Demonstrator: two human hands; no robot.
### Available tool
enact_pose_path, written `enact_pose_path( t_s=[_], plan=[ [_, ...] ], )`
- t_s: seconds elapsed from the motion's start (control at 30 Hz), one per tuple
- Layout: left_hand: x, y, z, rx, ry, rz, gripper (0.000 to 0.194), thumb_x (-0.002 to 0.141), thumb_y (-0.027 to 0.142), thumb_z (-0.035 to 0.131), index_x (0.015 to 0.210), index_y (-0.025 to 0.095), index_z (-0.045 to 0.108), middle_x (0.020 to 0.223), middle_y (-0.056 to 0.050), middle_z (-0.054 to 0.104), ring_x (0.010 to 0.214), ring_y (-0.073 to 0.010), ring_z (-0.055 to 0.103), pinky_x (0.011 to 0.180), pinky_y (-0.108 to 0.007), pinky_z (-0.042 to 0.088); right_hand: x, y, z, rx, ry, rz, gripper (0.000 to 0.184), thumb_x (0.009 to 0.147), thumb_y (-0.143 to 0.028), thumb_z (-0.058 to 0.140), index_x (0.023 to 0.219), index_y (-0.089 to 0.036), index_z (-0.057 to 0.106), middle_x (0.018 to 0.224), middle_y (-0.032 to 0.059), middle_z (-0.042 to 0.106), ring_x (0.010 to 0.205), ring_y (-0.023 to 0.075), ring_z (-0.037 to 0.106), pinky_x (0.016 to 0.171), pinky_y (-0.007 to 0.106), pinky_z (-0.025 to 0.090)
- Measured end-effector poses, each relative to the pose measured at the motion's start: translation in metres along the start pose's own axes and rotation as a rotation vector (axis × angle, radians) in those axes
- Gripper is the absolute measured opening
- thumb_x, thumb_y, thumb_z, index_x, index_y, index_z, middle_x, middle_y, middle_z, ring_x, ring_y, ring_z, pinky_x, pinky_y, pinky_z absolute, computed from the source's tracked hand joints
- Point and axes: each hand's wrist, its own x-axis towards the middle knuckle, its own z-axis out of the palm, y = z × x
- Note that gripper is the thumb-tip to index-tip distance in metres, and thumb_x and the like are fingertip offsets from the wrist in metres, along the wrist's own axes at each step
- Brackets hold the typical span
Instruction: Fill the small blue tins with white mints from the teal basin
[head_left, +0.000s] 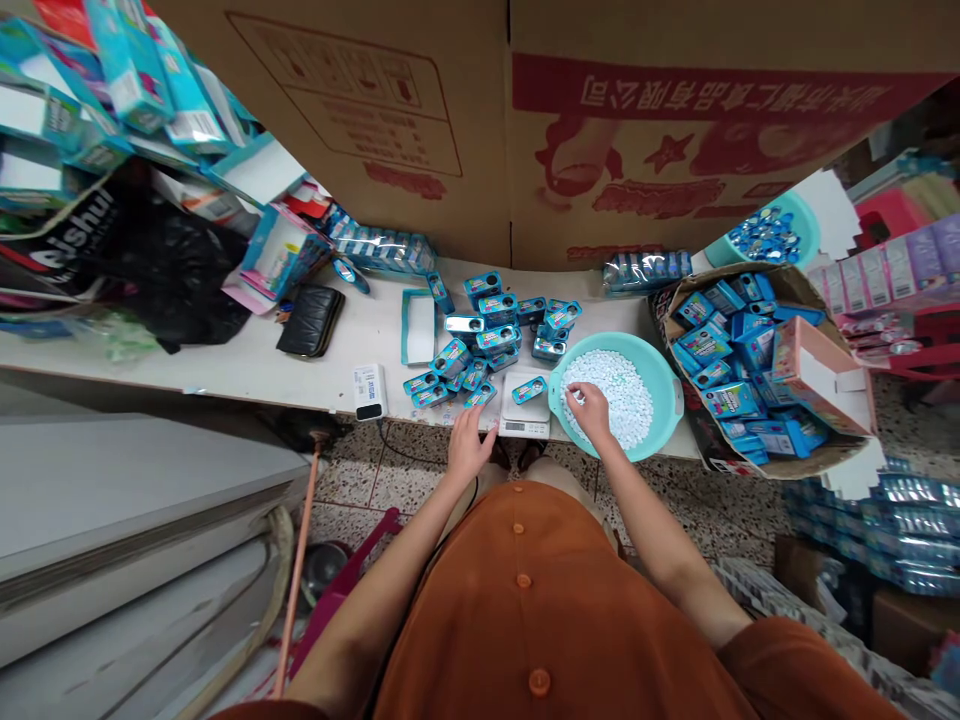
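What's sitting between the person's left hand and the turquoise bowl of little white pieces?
In the head view, a small white scale with one blue tin on it lies between the left hand and the bowl.

The carton (450, 120) was cut off above; the reading on the scale (525, 413) and anything in the right hand (590, 412) were too small to tell.
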Motion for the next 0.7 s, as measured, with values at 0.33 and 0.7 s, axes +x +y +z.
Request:
enact_pose_path(
  t_s=[0.33,0.7],
  plan=[
    [-0.001,-0.004,-0.002,-0.016,-0.003,-0.021,0.044,0.085,0.034,0.05,0.126,0.018,0.043,0.119,-0.013,0.054,0.115,-0.0282,0.048,0.099,-0.047,0.04,0.024,-0.041,0.015,-0.002,-0.175,-0.12,0.021,0.087,-0.028,0.046,0.095,-0.022,0.065,0.092,0.0059,0.065,0.093,0.0204,0.055,0.088,0.033,0.041],
    [-0.011,-0.013,-0.001,-0.001,0.028,-0.04,0.046,0.085,0.035,0.051,0.126,0.015,0.044,0.117,-0.015,0.055,0.113,-0.0284,0.048,0.099,-0.046,0.039,-0.003,-0.006,0.001,-0.014,-0.035,0.045,0.03,0.084,-0.035,0.047,0.105,-0.018,0.059,0.087,0.0058,0.058,0.077,0.0176,0.051,0.077,0.031,0.042]
  ],
)
